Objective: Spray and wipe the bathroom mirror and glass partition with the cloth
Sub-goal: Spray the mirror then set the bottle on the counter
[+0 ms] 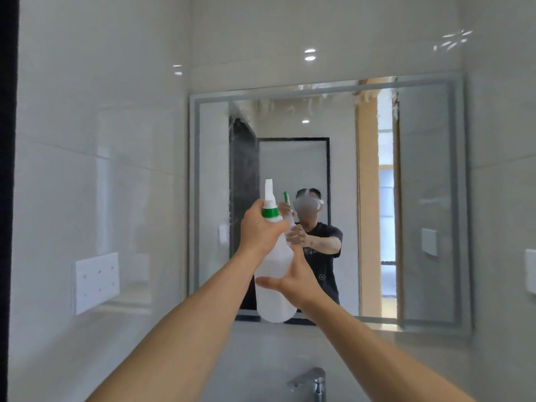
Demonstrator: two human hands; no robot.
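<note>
A white translucent spray bottle with a green collar and a white nozzle is raised upright in front of the framed wall mirror. My left hand grips the bottle's neck just under the green collar. My right hand holds the bottle's body from the right, thumb across its front and fingers behind it. Spray mist and drip streaks show on the mirror's upper left and along its top edge. The mirror reflects a person holding the bottle. No cloth is in view.
A chrome tap sits below the mirror at the bottom edge. A white socket plate is on the glossy tiled left wall, and a white fitting on the right wall. A dark frame edge runs down the far left.
</note>
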